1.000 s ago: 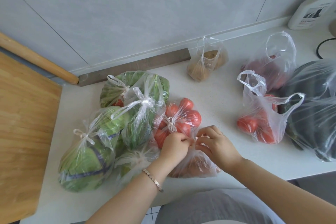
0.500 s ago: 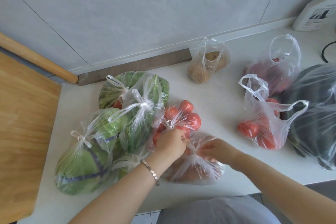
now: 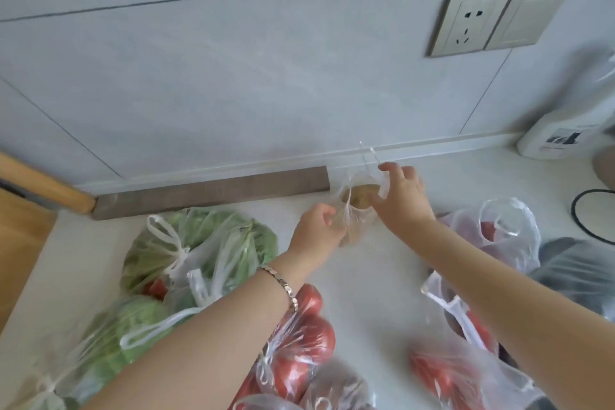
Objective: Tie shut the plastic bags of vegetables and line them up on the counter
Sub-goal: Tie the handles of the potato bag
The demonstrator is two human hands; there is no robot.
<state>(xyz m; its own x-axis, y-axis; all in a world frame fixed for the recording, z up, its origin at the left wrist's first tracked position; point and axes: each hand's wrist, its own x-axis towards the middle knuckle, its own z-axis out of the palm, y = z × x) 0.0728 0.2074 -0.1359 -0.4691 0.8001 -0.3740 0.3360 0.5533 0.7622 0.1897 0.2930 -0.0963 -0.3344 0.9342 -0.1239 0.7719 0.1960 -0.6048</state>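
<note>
**As the potato bag was taken up: tying partly done, line-up not begun**

Where the counter [image 3: 376, 279] lay nearest, a knotted tomato bag [image 3: 296, 346] was noted. A further bag [image 3: 336, 389] was cut off by the bottom edge, so its closure could not be read. To the left, green-vegetable bags [image 3: 213, 236] were seen heaped together, handles knotted. These were judged finished as to tying, yet they were piled touching one another and not set in a row.

To the right, an open tomato bag [image 3: 446, 373] was recorded with handles loose. Behind it a second open bag [image 3: 499, 229] was seen with loops standing free. A dark bag [image 3: 582, 273] at the right edge was too blurred for its top to be made out.

Farther back, near the wall, the potato bag [image 3: 357, 201] was found untied and in hand. The left hand [image 3: 316, 226] was curled on gathered plastic at the bag's left side. The right hand [image 3: 401, 198] was placed at the other handle, thumb and fingers spread about the strip; whether it was actually pinched could not be told.

Roughly half the tying was judged done. At least three knots and the whole line-up were judged left.
</note>
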